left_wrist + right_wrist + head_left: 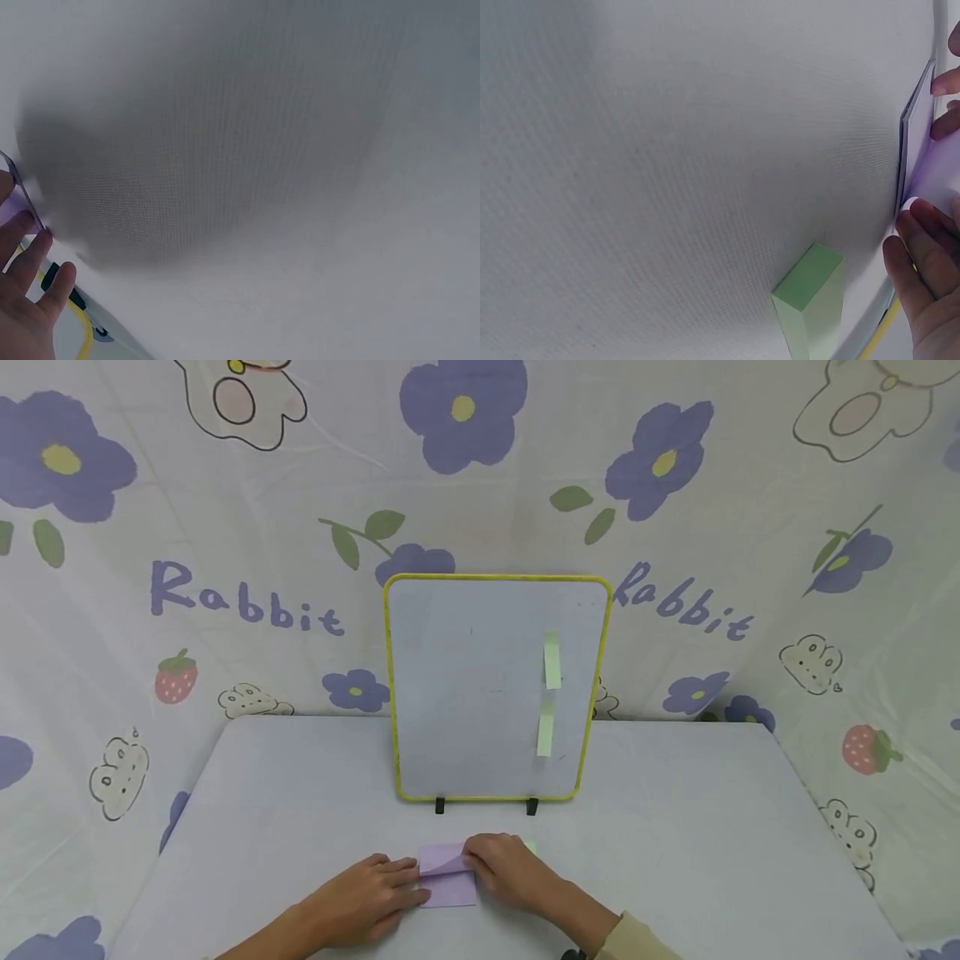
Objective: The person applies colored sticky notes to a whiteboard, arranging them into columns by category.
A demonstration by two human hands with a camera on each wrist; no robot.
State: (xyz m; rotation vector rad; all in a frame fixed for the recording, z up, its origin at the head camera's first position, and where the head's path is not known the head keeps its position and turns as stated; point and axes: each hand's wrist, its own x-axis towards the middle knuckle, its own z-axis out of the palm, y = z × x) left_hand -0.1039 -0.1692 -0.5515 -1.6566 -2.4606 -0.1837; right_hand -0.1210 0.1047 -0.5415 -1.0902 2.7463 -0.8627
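Observation:
A pad of purple sticky notes (pixel 448 891) lies on the table in front of the whiteboard. My right hand (pixel 513 870) pinches the top sheet (pixel 441 857) at its right side, and the sheet bends up from the pad. At the pad's left edge my left hand (pixel 367 896) presses with fairly straight fingers. The left wrist view catches the left fingers (pixel 26 259) along the pad's side. A thick green sticky note pad (pixel 814 289) stands out near the right hand in the right wrist view; in the head view that hand mostly hides it.
A whiteboard (pixel 472 693) with a yellow rim stands upright behind the hands on black feet (pixel 440 806). Two pale green strips (pixel 552 662) hang one above the other on its right side. Behind the white table (pixel 675 827) hangs a flower-and-rabbit cloth (pixel 517 518).

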